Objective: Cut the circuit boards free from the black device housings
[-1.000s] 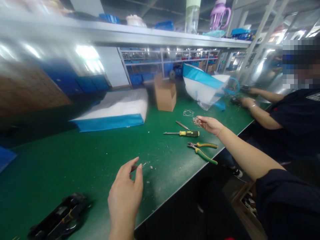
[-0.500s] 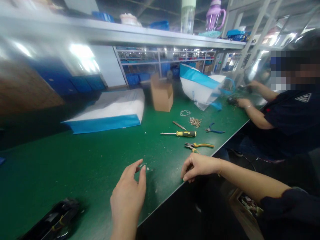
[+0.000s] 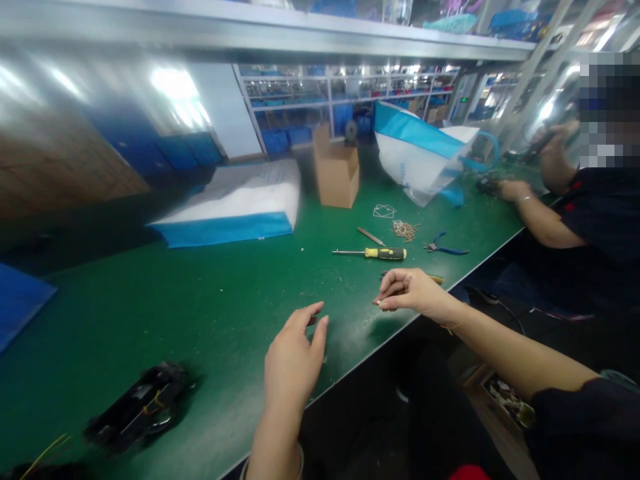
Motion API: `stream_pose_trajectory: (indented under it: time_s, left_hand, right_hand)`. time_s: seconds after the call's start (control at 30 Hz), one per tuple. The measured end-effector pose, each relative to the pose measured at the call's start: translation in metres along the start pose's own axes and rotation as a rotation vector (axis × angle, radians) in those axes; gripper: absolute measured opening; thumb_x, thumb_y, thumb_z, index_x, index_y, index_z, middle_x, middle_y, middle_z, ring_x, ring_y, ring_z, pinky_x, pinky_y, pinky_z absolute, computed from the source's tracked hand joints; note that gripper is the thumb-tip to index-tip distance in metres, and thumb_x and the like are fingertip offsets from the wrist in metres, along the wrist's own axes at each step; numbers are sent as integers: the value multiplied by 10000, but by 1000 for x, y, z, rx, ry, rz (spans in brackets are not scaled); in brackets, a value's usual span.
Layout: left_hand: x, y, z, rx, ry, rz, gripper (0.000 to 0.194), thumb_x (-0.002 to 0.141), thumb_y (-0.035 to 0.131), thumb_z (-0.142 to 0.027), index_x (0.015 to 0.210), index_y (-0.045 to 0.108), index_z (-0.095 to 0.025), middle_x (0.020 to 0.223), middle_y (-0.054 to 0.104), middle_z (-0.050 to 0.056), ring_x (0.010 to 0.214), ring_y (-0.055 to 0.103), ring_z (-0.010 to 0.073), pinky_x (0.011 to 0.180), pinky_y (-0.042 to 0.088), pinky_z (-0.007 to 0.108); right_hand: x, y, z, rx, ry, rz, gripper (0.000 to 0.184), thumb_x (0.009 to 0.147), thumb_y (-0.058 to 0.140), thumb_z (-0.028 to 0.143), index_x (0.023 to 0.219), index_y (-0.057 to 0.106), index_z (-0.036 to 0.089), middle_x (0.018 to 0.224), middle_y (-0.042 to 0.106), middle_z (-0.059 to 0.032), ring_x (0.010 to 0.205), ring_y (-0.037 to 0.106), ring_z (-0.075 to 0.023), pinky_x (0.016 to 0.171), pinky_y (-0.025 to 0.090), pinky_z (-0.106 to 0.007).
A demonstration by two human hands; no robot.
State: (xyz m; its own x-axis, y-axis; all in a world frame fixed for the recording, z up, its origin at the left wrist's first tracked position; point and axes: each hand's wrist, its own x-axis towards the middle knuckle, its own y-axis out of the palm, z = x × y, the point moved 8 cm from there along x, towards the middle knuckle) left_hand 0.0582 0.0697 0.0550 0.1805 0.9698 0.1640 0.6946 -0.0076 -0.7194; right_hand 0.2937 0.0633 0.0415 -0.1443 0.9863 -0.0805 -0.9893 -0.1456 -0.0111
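Observation:
My left hand (image 3: 296,357) hovers over the green table (image 3: 225,327), thumb and fingers apart, holding nothing. Near the table's front edge, my right hand (image 3: 423,293) has its thumb and fingertips pinched together. A tiny pale bit shows at those fingertips, too small to name. Behind that hand lies a pair of yellow-handled cutting pliers (image 3: 437,279), mostly covered by it. Just beyond are a yellow-and-black screwdriver (image 3: 385,253), a thin brown stick-like tool (image 3: 370,235) and blue-handled pliers (image 3: 450,250). A pile of small metal pieces (image 3: 405,231) sits close to them.
A black plastic part (image 3: 143,405) with yellow wire lies at left front. Farther back stand an open cardboard box (image 3: 340,181) and two white-and-blue bags, one lying flat (image 3: 240,200), one upright (image 3: 425,157). A shelf (image 3: 250,37) runs overhead. A co-worker's arm (image 3: 547,217) is at right.
The view has tilted down and turned left. My right hand has lifted from the table edge and moved in front of the yellow pliers. My left hand has shifted right, still open.

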Motion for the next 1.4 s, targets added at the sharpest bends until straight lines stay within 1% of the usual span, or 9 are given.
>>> stream_pose_trajectory:
  time_s: [0.17, 0.47, 0.67, 0.77, 0.9, 1.0, 1.07, 1.17, 1.4]
  left_hand:
    - [-2, 9, -8, 11, 52, 57, 307, 877, 516, -372, 1152, 623, -287, 1149, 670, 33, 993, 657, 187, 860, 534, 341]
    - [0, 15, -16, 226, 22, 86, 309, 910, 466, -366, 1184, 598, -308, 1205, 652, 13, 1060, 635, 202, 879, 511, 348]
    - [1, 20, -17, 359, 23, 105, 322, 930, 430, -346, 1209, 583, -294, 1237, 638, 11, 1071, 630, 207, 880, 517, 348]
    - [0, 20, -16, 391, 44, 109, 327, 935, 424, -353, 1221, 575, -301, 1246, 633, 4, 1078, 628, 202, 893, 519, 346]
    - [-1, 22, -14, 417, 53, 114, 331, 941, 414, -354, 1226, 573, -304, 1232, 640, 1, 1064, 635, 197, 890, 525, 341]
    - [-1, 23, -9, 426, 37, 123, 336, 941, 411, -351, 1231, 573, -301, 1230, 643, 4, 1061, 638, 193, 894, 527, 338]
    - [-1, 24, -5, 425, 26, 131, 343, 943, 403, -349, 1238, 571, -300, 1243, 637, 4, 1082, 630, 188, 917, 520, 342]
    - [1, 28, 6, 431, -6, 159, 357, 944, 391, -348, 1251, 566, -296, 1265, 626, 7, 1130, 608, 190, 962, 500, 367]
    - [2, 32, 24, 435, -40, 192, 379, 938, 377, -376, 1267, 560, -333, 1271, 624, -3, 1147, 605, 188, 959, 512, 382]
  right_hand:
    - [2, -1, -3, -19, 8, -27, 407, 581, 859, 313, 829, 580, 152, 832, 741, -77, 751, 708, -193, 673, 560, -303]
    - [-14, 65, -22, -177, 77, 404, 363, 608, 834, 358, 850, 666, 146, 823, 730, -43, 765, 697, -156, 704, 540, -237]
    - [-10, 72, -29, -262, 98, 519, 417, 602, 837, 366, 929, 695, 150, 840, 726, -36, 745, 692, -154, 675, 532, -225]
    - [16, 33, -7, -378, -5, 368, 424, 654, 809, 376, 1006, 704, 163, 898, 729, -42, 735, 681, -146, 649, 530, -222]
    - [78, -93, 26, -730, -33, -345, 322, 827, 644, 396, 1054, 704, 176, 888, 736, -35, 737, 673, -137, 636, 534, -216]
    - [119, -165, 25, -883, 55, -547, 268, 827, 629, 292, 1026, 727, 142, 911, 738, -75, 812, 680, -177, 719, 530, -245]
    - [140, -198, 17, -965, 122, -618, 234, 795, 656, 273, 962, 750, 138, 931, 738, -99, 878, 678, -214, 769, 520, -270]
    - [161, -223, 2, -1067, 207, -654, 216, 757, 693, 287, 917, 764, 161, 944, 739, -101, 922, 677, -239, 788, 511, -280]
    - [187, -234, -21, -1199, 298, -591, 234, 799, 703, 343, 947, 719, 163, 990, 712, -87, 949, 661, -212, 831, 513, -327]
